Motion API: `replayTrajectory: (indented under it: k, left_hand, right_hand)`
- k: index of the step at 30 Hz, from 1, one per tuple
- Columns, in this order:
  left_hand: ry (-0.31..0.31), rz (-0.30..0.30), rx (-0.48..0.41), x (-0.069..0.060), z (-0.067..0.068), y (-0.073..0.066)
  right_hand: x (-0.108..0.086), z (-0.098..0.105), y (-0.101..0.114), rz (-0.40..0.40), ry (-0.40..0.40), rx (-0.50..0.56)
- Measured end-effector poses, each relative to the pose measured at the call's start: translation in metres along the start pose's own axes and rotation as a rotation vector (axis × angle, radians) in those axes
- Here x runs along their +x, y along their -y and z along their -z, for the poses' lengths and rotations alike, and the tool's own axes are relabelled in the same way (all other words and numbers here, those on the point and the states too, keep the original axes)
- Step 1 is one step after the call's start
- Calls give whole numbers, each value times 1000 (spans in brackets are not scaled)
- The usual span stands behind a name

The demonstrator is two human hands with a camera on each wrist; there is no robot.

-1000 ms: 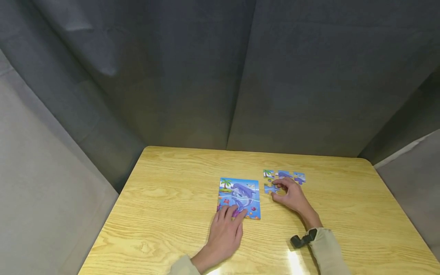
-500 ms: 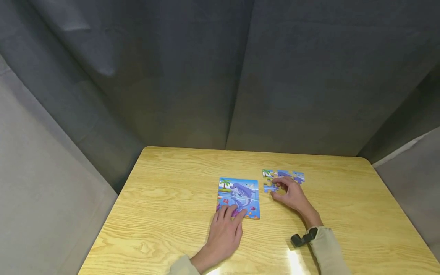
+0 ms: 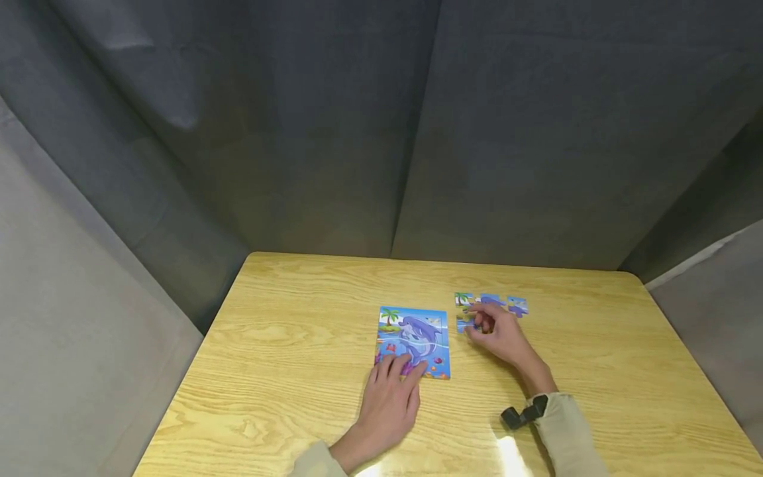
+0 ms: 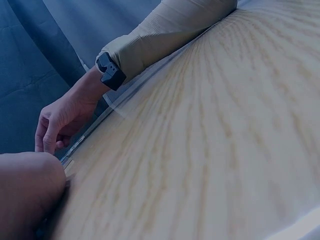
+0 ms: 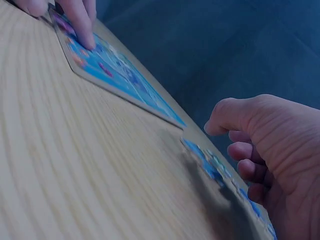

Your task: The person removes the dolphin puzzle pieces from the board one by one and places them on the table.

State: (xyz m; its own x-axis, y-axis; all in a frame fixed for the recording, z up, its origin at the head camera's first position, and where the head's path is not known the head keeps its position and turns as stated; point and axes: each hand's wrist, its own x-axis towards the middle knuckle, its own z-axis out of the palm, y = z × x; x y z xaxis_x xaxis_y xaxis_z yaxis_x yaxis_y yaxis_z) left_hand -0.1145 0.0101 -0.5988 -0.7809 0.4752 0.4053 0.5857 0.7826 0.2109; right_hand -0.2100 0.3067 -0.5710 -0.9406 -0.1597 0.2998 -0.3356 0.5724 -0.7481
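Observation:
A square dolphin puzzle board (image 3: 426,331) lies on the table in the head view. My left hand (image 3: 387,401) rests its fingertips on the board's near edge, fingers fairly straight. To the right of the board, my right hand (image 3: 499,334) hovers over loose jigsaw pieces, thumb and index finger apart. Just below its fingertips lies a blue piece (image 3: 462,325), partly hidden by the hand. Behind it are a palm-tree piece (image 3: 463,299), a dolphin piece (image 3: 491,300) and another piece (image 3: 517,306). In the right wrist view, nothing shows between the right hand's thumb (image 5: 230,112) and fingers.
The wooden table (image 3: 286,344) reaches out on both sides of the hands. Dark curtains (image 3: 334,132) hang behind its far edge. A black wrist camera (image 3: 524,412) sits on the right forearm, close above the table.
My right hand has eased off the blue piece; its index finger and thumb have shifted slightly left and up, and the piece stays on the table. The left hand holds still.

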Motion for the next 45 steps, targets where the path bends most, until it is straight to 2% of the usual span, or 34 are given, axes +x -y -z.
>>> replayTrajectory:
  k: [6, 11, 19, 22, 31, 34, 38, 45]
  left_hand:
    - [16, 5, 0, 0, 3, 0]
    - [43, 9, 6, 3, 3, -2]
    - [35, 9, 15, 3, 2, -1]
    - [33, 5, 16, 3, 3, -2]
    - [62, 14, 24, 0, 5, -2]
    - [69, 11, 22, 1, 5, -2]
    - [70, 12, 23, 1, 6, -2]
    - [37, 7, 33, 0, 5, -2]
  right_hand:
    - [2, -12, 19, 69, 57, -27]
    - [2, -26, 35, 81, 133, -23]
    - [10, -53, 54, 164, 242, -115]
    - [13, -58, 58, 145, 294, -114]
    - [23, -59, 67, 18, 435, -79]
    - [24, -59, 67, 3, 449, -83]
    - [23, -60, 68, 5, 425, -63]
    - [19, -63, 68, 16, 384, 2]
